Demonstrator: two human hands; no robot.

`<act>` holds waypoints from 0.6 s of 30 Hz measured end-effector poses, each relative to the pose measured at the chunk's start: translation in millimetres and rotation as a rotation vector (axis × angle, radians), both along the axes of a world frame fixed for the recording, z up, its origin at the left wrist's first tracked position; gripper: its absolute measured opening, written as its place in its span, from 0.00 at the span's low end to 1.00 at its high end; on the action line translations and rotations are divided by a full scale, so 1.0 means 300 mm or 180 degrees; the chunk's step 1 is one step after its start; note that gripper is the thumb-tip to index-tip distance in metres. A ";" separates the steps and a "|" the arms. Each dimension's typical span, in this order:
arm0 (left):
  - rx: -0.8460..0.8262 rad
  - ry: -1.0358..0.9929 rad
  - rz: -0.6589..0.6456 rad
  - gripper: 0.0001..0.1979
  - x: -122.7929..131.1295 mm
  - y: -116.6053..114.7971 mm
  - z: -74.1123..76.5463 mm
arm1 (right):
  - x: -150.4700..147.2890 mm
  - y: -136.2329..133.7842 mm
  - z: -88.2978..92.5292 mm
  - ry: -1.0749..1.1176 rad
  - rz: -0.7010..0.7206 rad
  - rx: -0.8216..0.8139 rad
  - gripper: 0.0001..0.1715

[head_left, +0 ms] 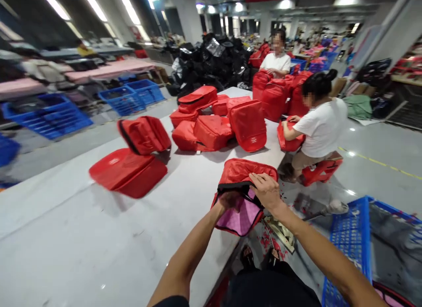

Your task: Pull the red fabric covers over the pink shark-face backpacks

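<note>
A red bag (245, 169) with a black-edged opening and a pink lining (239, 217) lies at the right edge of the white table, its opening towards me. My right hand (265, 190) grips the bag's rim on the right side, fingers over the red fabric. Through the opening reaches my left hand (230, 200), in shadow against the lining; its fingers are mostly hidden, so I cannot tell whether they hold anything.
Several red bags (214, 131) crowd the far part of the white table (115, 236); two more (128, 173) sit at left. A seated co-worker (321, 122) handles a red bag at right, another person (277, 60) beyond. A blue crate (349, 236) stands at my right.
</note>
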State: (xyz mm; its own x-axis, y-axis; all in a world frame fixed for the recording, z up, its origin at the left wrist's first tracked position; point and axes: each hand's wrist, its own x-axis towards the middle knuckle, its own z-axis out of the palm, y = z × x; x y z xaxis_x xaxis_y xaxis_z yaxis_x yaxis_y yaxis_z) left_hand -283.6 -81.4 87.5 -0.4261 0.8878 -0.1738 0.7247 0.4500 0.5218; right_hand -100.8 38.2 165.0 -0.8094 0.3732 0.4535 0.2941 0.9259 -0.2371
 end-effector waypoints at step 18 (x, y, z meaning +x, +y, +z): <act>-0.0143 0.1220 -0.1956 0.14 0.378 -0.229 -0.179 | 0.427 0.000 -0.049 0.0523 -0.0493 -0.0107 0.23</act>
